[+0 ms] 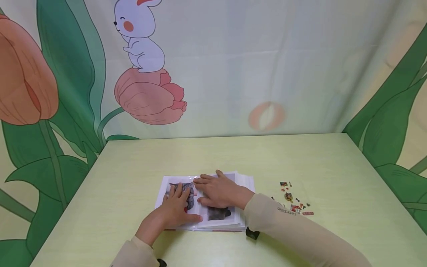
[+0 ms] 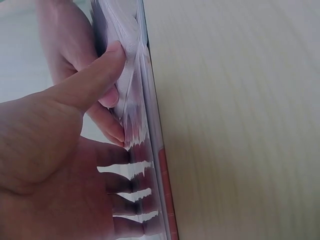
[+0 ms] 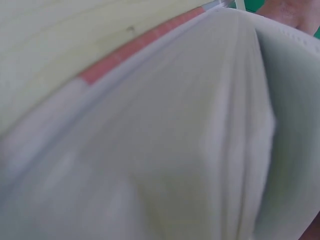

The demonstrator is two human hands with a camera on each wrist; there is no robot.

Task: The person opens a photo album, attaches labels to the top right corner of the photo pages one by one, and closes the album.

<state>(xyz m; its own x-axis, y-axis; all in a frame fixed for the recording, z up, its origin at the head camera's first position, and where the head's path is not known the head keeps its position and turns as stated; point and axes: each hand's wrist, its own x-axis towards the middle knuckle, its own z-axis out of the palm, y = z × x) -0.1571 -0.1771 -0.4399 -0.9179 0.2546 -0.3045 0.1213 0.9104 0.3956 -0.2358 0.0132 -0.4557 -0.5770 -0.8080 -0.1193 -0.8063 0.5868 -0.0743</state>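
Head view: right hand (image 1: 218, 191) touches book (image 1: 218, 214) — sleeve (image 1: 293, 226) reads "…Slim".

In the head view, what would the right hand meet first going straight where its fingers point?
Probably the left hand, lying on the open book just ahead, though height differences are unclear.

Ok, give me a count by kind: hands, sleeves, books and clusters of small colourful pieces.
Hands, left hand and right hand: 2
Beige sleeves, left sleeve and right sleeve: 2
Open book: 1
Cluster of small colourful pieces, too small to count singly: 1
Total: 6
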